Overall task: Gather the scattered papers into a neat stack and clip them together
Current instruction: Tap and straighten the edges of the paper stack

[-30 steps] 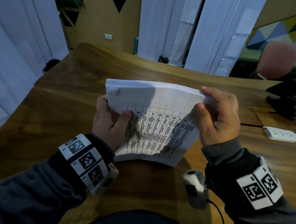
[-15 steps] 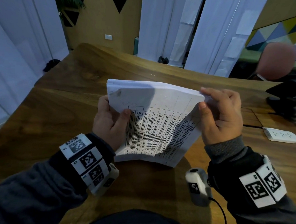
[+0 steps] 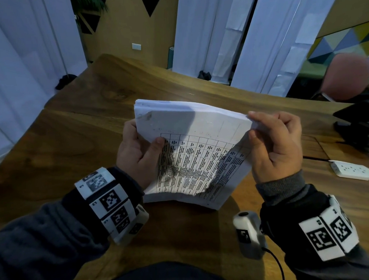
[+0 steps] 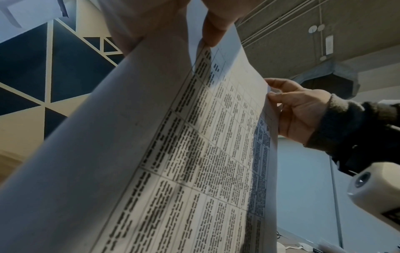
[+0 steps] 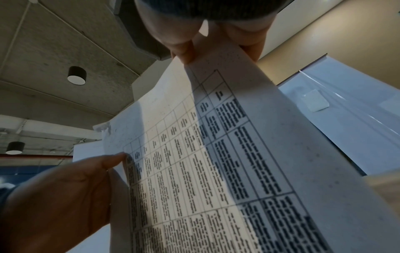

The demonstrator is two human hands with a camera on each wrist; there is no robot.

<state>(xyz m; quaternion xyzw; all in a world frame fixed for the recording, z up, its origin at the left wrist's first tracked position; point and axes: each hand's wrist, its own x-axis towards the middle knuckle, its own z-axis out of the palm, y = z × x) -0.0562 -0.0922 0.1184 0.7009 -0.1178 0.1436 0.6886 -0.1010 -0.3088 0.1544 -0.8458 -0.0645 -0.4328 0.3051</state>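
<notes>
Wooden bench point(image 3: 77, 145) running wide and bare to the left edge and on to the far edge, with white curtains point(image 3: 21, 62) hanging past it. Toward the right edge, a white power strip point(image 3: 352, 170) lying flat, with dark equipment point(image 3: 358, 128) behind it near the far right corner.

Stack of papers point(image 3: 192, 152) held upright near the front edge at the middle of the bench, lower edge close to the wood; whether touching cannot be told. Top sheet printed with a ruled table of dense black text, blank along the upper margin, smudged at the upper left corner. Sheet edges roughly level along the top, the front sheets bowed and buckled at the lower right.

Left hand point(image 3: 137, 157) wrapped round the stack's left edge, thumb pressed flat on the printed face, fingers curled behind. Right hand point(image 3: 275, 143) pinching the upper right corner between thumb and forefinger, remaining fingers curled above the palm. Both wrists in dark sleeves, banded with black-and-white marker tags.
</notes>
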